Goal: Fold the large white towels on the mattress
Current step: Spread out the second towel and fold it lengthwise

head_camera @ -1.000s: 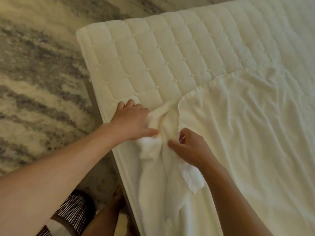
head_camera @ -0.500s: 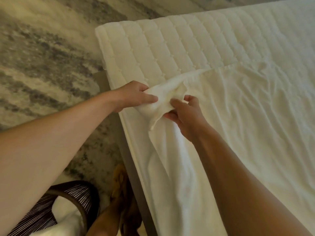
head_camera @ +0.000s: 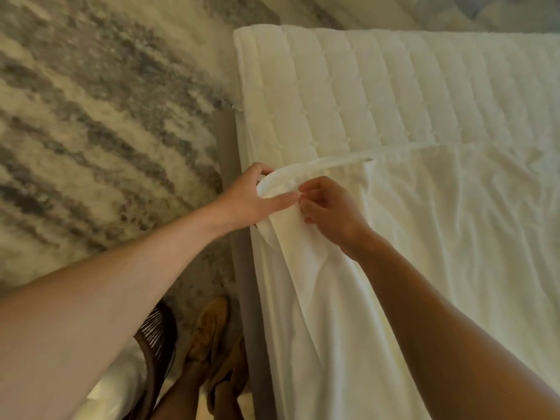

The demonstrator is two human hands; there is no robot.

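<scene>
White towel [head_camera: 454, 237] lies spread over the near right of the quilted mattress [head_camera: 363, 86], its far-left corner raised at the bed's left edge. The left hand [head_camera: 251, 198] curls its fingers round that corner. The right hand [head_camera: 330, 210] pinches the hem just beside. A mottled rug [head_camera: 91, 116] lies left, with tan slippers [head_camera: 209, 328] near.

A: The towel [head_camera: 454, 237] and the mattress [head_camera: 394, 86] — both white?
B: Both white; the towel plain; the mattress quilted in a grid of squares.
A: And the rug [head_camera: 91, 116]?
B: Cream, streaked with grey; the bed frame [head_camera: 242, 283] grey; the shoes [head_camera: 209, 325] tan — the basket [head_camera: 157, 344] dark with thin pale stripes.
</scene>
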